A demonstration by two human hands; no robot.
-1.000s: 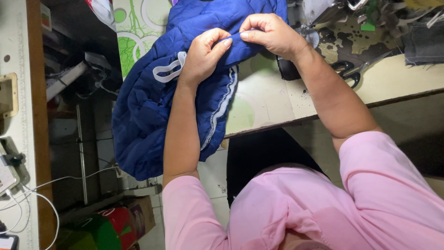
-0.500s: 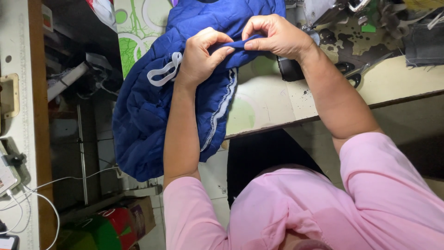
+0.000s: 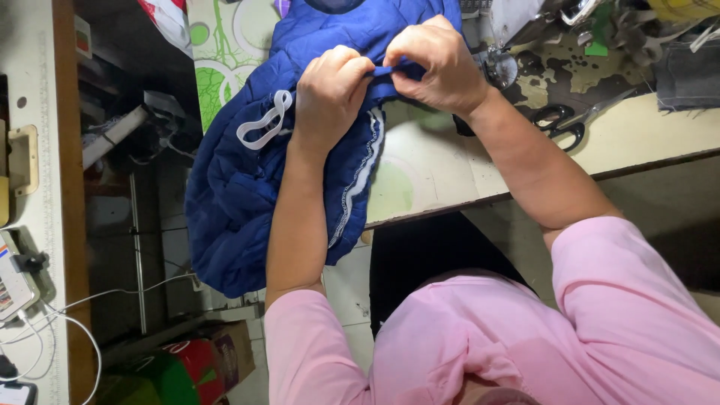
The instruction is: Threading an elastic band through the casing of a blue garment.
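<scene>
Nearest the camera, two bare forearms run out from pink sleeves (image 3: 525, 330) to meet over one blue quilted garment (image 3: 240, 195), which lies partly on the surface (image 3: 442, 169) and spills off its near edge toward the floor. The left hand (image 3: 330, 94) and the right hand (image 3: 439, 64) sit almost touching; each grip is pinched closed on the same narrow fold of blue fabric (image 3: 386, 70), thumb against fingertips, drawing it taut between them. By the look of it, the step in hand is fine work on a seam or edge of the garment, perhaps folding it or picking at it; the next move would call for keeping that fold tight and the fingertips steady, since the weight hanging off the surface could drag the cloth away. One white elastic loop (image 3: 264, 124) lies on the garment just left of the left wrist, and one white trim strip (image 3: 360, 180) runs down its edge. Farther off, one pair of black-handled scissors (image 3: 574, 124) rests on the surface well right of the hands, and beyond it part of one sewing machine (image 3: 525, 19).
</scene>
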